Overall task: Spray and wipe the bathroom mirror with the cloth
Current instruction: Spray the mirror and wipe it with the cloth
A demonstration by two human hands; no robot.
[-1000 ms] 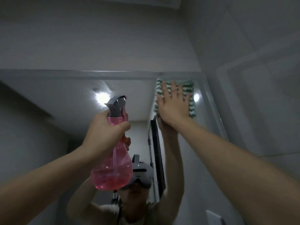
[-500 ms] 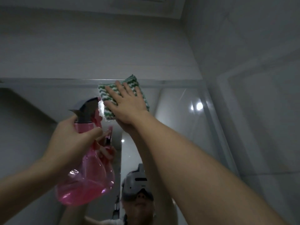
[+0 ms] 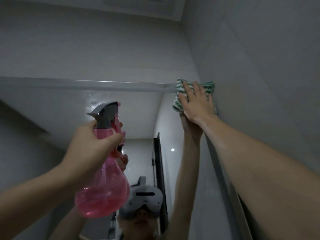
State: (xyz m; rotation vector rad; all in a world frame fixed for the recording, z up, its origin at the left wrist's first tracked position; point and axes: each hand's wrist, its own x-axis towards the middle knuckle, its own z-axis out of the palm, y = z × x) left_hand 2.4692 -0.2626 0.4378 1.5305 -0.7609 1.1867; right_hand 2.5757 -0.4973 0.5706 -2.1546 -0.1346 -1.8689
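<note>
The bathroom mirror (image 3: 52,110) fills the lower half of the view, its top edge running across at mid height. My right hand (image 3: 195,103) presses a folded green-and-white cloth (image 3: 178,94) flat against the mirror's top right corner, fingers straight. My left hand (image 3: 90,144) grips the neck of a pink spray bottle (image 3: 102,187) with a grey trigger head, held up in front of the glass at centre left. Wet droplets show on the glass just above the nozzle.
A tiled side wall (image 3: 259,66) meets the mirror's right edge. Above the mirror is plain wall and the ceiling. The glass reflects my arms, a headset (image 3: 143,198) and a dark door edge (image 3: 158,161).
My right hand has slid the cloth along the top edge from the middle of the mirror to its top right corner. The bottle has shifted right and a little higher.
</note>
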